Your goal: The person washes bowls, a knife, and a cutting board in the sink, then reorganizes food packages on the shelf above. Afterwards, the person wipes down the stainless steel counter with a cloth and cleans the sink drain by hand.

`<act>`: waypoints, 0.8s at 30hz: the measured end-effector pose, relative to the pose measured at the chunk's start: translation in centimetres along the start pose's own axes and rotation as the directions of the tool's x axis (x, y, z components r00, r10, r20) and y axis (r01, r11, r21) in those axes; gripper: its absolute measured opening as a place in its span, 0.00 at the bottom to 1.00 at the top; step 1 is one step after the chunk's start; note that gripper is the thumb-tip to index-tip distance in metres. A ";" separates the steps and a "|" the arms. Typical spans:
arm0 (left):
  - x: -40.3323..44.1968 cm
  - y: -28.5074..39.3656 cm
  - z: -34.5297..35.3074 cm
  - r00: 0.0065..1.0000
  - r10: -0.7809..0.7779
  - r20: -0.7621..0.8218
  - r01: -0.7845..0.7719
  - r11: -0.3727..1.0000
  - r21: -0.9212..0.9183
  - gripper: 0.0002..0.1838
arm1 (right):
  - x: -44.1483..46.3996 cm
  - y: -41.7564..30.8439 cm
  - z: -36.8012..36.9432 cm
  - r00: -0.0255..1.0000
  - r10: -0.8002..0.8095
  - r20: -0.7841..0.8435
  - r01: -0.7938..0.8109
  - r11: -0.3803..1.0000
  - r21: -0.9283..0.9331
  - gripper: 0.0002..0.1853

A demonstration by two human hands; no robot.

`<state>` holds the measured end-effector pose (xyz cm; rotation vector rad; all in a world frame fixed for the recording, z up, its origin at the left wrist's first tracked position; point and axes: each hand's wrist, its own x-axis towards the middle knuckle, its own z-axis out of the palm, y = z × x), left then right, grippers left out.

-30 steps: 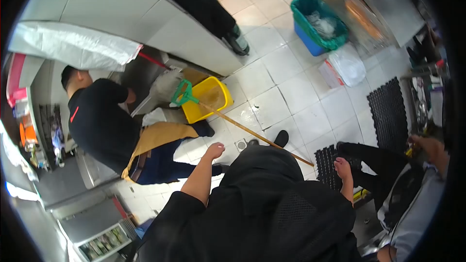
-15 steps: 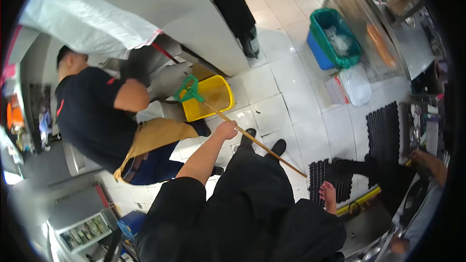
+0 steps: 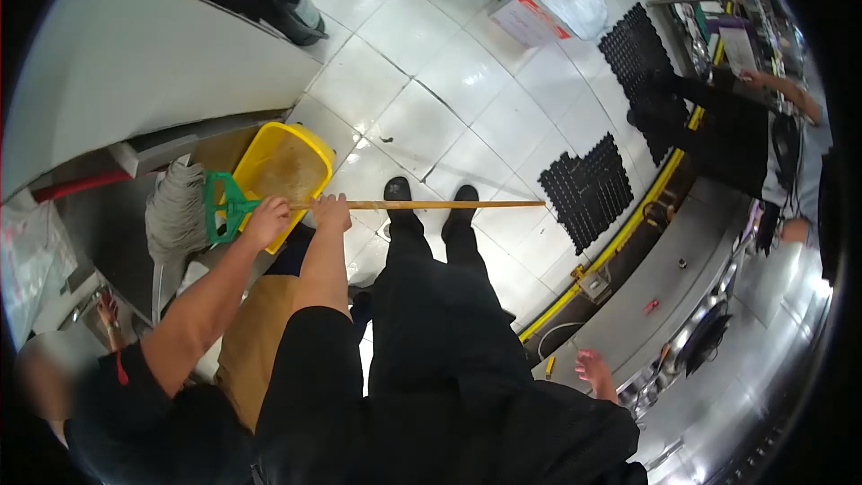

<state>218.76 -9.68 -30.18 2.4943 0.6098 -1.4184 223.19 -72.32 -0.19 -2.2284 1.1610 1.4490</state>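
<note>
My left hand is closed around the wooden handle of a mop, whose far end points right. Just left of it, a co-worker's hand also grips the handle close to the green clamp. The mop's grey string head hangs at the left, beside a metal basin. Under and behind the clamp stands a yellow bucket with murky brownish water. Low at the right, my right hand is free, with its fingers apart and slightly curled, near the steel counter.
The co-worker in a dark shirt and tan apron stands close at my left. Black rubber mats lie on the white tiled floor. A steel counter runs along the right, where another person stands. A box sits ahead.
My view has turned toward the right. The co-worker's hand has come onto the mop handle beside mine. The mop head has swung left, out from over the bucket's far side.
</note>
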 end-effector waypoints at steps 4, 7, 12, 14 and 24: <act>2.7 0.6 3.0 0.997 0.014 -0.073 -0.013 1.000 0.009 0.17 | -1.9 -1.0 1.8 1.000 -0.001 0.014 0.000 1.000 0.030 0.18; 0.9 2.8 2.6 0.996 0.022 -0.082 -0.028 0.997 -0.068 0.13 | -2.2 -2.7 2.9 0.991 -0.128 0.049 0.128 0.992 0.013 0.19; -6.8 4.3 -4.6 0.958 0.192 -0.212 -0.227 0.961 -0.156 0.13 | -1.2 -6.7 4.9 0.955 -0.289 0.062 0.286 0.957 0.052 0.20; -9.5 4.5 -6.6 0.876 0.247 -0.414 -0.321 0.940 -0.118 0.08 | -0.1 -8.3 5.3 0.930 -0.359 0.085 0.350 0.931 0.100 0.21; -20.8 0.2 -17.5 0.516 0.055 -0.855 -0.477 0.847 -0.234 0.07 | 6.3 -15.9 7.0 0.583 -0.800 0.141 0.799 0.596 0.079 0.20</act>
